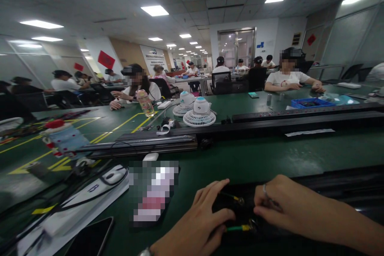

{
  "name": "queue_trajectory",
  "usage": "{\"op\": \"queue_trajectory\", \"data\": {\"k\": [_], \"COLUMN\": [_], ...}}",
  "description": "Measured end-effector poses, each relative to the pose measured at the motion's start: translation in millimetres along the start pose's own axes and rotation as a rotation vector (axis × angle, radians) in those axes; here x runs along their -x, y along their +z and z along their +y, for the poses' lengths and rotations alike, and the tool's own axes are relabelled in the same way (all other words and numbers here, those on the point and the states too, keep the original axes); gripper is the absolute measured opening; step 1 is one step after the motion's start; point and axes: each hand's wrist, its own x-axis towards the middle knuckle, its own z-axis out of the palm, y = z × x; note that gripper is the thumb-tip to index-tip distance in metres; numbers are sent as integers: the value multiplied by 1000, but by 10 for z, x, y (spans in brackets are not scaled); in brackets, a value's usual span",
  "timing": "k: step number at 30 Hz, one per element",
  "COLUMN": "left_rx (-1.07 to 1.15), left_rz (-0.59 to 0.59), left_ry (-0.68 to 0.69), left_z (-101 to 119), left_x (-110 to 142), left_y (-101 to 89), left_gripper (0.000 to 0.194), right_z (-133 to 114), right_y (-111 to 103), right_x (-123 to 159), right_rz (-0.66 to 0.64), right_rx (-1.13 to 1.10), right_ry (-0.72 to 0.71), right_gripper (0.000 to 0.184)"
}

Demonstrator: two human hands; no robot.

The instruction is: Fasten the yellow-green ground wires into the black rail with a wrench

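My left hand (205, 218) rests at the near edge of a long black housing (324, 188), fingers and thumb apart. Beside its fingers, a green wire (235, 228) with a yellow sleeve ends in a metal lug close to the housing. Above it, a second thin wire (229, 195) ends in a ring terminal (241, 201). My right hand (288, 206) is over the black housing, fingers curled together in a pinch near the terminals. What lies between those fingertips is hidden; the dark interior is hard to make out.
Left of my hands lie a phone (91, 238), a white power strip-like item (78, 204) and a blurred-out packet (156, 192). Across the table run long black bars (270, 122), with two small fans (200, 113) and a blue tray (309, 103) behind. Co-workers sit opposite.
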Motion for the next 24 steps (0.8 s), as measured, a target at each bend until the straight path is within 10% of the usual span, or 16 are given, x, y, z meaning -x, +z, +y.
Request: {"op": "queue_trajectory", "data": {"k": [24], "left_rx": [13], "left_rz": [74], "left_ry": [68], "left_z": [5], "left_x": [-44], "left_y": [29], "left_gripper": [42], "right_z": [13], "right_y": [-59], "right_x": [33], "right_rz": [-11], "right_rx": [59], "right_ry": [-43], "right_gripper": [21]}}
